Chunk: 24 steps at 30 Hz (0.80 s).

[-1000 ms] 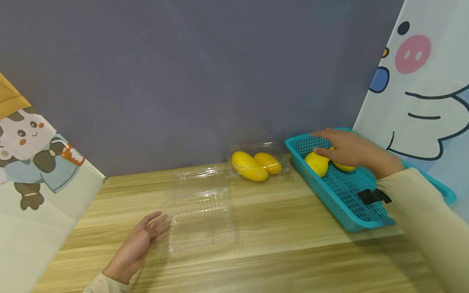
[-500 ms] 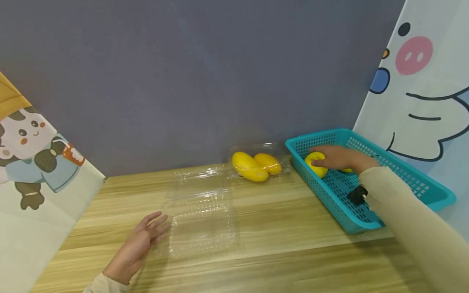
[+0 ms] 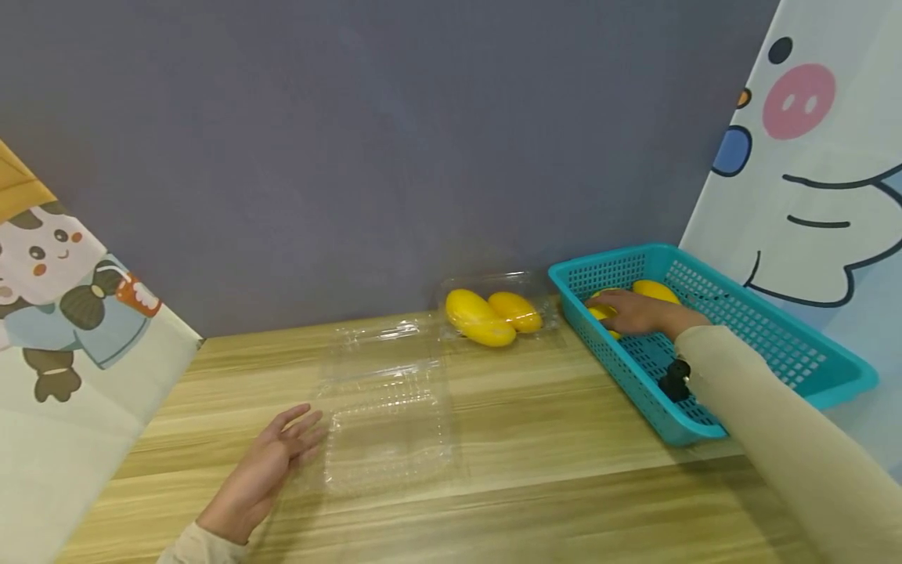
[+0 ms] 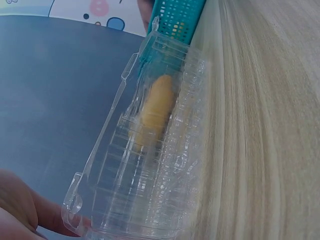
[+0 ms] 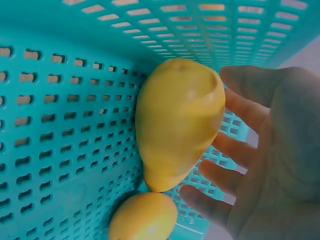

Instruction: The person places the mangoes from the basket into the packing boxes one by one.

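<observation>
My right hand reaches into the turquoise basket and grips a yellow mango, its thumb at one side and fingers partly behind the fruit. A second mango lies beside it in the basket. On the table, my left hand rests with relaxed fingers at the left edge of an open clear plastic clamshell box. In the left wrist view, fingers lie by the box's edge, whether touching it I cannot tell.
Another clear box holding two mangoes stands at the back, between the open box and the basket. A grey wall rises behind the wooden table. Printed cartoon panels flank both sides.
My right hand has come down into the basket onto the nearer mango and closed round it, uncovering the other mango. The left hand and both boxes have stayed put.
</observation>
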{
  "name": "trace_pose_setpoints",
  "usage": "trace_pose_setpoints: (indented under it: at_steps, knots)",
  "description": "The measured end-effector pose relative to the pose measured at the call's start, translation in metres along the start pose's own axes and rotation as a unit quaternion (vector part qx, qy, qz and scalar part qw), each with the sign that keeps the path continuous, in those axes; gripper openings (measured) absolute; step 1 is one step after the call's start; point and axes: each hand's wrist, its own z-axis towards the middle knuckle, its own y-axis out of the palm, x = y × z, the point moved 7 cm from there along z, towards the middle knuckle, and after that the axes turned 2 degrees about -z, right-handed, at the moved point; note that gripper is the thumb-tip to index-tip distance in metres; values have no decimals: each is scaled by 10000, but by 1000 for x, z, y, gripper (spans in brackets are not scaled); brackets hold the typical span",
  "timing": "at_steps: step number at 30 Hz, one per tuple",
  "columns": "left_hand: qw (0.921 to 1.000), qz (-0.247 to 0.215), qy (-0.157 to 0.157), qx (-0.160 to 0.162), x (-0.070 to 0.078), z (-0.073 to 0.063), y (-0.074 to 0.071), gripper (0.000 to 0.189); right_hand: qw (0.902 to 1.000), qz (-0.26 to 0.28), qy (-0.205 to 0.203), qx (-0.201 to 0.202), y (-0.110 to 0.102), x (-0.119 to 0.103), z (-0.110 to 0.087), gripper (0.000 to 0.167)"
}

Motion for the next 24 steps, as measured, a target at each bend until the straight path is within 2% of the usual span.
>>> trace_pose_setpoints:
  at_steps: [6,11,12,16,18,21,24]
  knots:
    - [10000,44,18,-7,0,0,0,61,9997,126,26,190,-1,3,-1,19]
    - [9999,134,13,-40,0,-1,-1,60,9988,148,179,431,-4,9,-3,12]
    - [9999,146,14,-55,-1,-1,-1,60,9984,193,282,444,-4,11,-3,17]
    - [9998,159,26,-89,-1,-2,-1,60,9947,312,918,345,-3,23,-6,62]
    - [9998,159,27,-94,-1,-2,0,60,9913,342,1255,210,-2,29,-9,79]
    - [9999,143,27,-93,0,-2,1,60,9866,310,1599,-34,1,37,-13,92]
    - [9999,137,19,-89,0,-2,1,59,9829,347,1791,-244,3,42,-15,92]
